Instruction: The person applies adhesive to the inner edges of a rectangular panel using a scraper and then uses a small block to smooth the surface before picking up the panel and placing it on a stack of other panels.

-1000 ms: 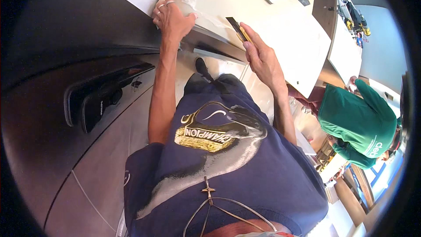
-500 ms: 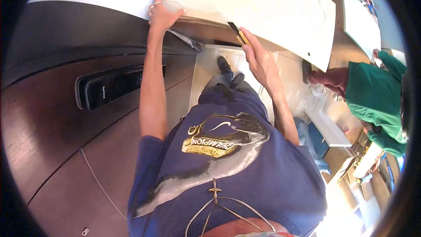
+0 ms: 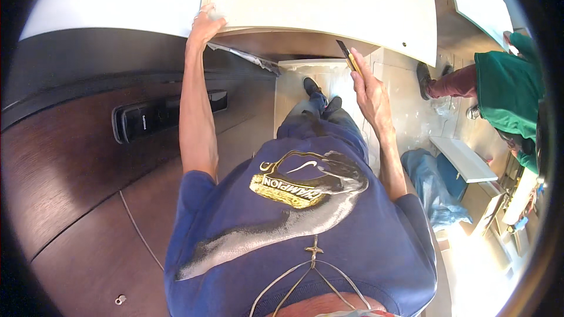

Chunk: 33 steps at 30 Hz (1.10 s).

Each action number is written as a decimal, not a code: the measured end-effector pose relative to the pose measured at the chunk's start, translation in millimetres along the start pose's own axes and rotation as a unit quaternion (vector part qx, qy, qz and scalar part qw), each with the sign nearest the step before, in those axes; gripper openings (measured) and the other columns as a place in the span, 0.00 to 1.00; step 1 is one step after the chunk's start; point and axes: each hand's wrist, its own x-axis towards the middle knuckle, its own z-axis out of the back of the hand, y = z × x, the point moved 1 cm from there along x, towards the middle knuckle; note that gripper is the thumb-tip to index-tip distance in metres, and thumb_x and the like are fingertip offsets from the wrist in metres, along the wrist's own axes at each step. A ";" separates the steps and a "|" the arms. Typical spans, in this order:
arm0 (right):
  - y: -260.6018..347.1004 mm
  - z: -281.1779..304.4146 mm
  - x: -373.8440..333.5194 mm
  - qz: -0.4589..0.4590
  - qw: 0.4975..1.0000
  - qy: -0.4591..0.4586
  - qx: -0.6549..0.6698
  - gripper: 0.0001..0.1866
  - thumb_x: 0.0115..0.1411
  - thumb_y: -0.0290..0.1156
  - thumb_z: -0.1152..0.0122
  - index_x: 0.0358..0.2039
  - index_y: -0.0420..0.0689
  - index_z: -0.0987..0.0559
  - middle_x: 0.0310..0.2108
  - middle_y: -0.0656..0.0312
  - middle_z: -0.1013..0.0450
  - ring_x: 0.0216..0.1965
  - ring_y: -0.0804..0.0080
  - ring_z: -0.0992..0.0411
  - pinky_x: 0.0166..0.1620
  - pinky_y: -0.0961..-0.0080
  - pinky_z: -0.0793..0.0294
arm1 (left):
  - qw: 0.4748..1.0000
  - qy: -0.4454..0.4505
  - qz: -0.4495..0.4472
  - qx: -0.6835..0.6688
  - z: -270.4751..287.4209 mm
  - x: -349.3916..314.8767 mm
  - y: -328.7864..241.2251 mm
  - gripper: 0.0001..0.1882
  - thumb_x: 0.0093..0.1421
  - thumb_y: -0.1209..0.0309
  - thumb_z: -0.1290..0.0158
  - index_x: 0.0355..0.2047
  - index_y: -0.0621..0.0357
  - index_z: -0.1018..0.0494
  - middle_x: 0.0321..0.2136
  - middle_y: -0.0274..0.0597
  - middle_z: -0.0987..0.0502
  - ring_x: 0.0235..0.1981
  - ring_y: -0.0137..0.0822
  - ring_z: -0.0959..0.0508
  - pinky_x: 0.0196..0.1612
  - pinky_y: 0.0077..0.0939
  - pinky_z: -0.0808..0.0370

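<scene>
A large cream-white panel (image 3: 329, 3) lies in front of me, with a small dark hole near its right corner. At its near left corner, my left hand (image 3: 205, 25) is closed over the edge, thumb on the upper face. My right hand (image 3: 373, 97) grips a yellow-and-black utility knife (image 3: 350, 58), its dark blade pointing up and left. The blade tip sits by the panel's near edge; whether it touches I cannot tell. Under that edge is a brown board face (image 3: 294, 44), and crumpled plastic film (image 3: 247, 58) hangs below my left hand.
To my left stands a dark brown door (image 3: 76, 170) with a black electronic lock (image 3: 167, 116). A person in green (image 3: 505, 88) works at another white panel (image 3: 479, 0) on the right. Blue plastic sheeting (image 3: 432, 188) and a white board (image 3: 464, 158) lie on the right.
My right hand with the knife has moved right and slightly down. My left hand keeps its hold on the panel corner, while the whole view has shifted a little.
</scene>
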 end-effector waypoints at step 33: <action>-77.1 69.4 -90.6 -0.020 0.993 -0.106 -0.058 0.29 0.69 0.34 0.43 0.70 0.61 0.34 0.40 0.46 0.19 0.38 0.45 0.20 0.42 0.52 0.21 | 0.916 -0.153 -0.365 0.062 -101.6 -27.8 -181.3 0.30 0.57 0.65 0.36 0.58 0.62 0.29 0.57 0.60 0.28 0.61 0.56 0.29 0.65 0.46 0.33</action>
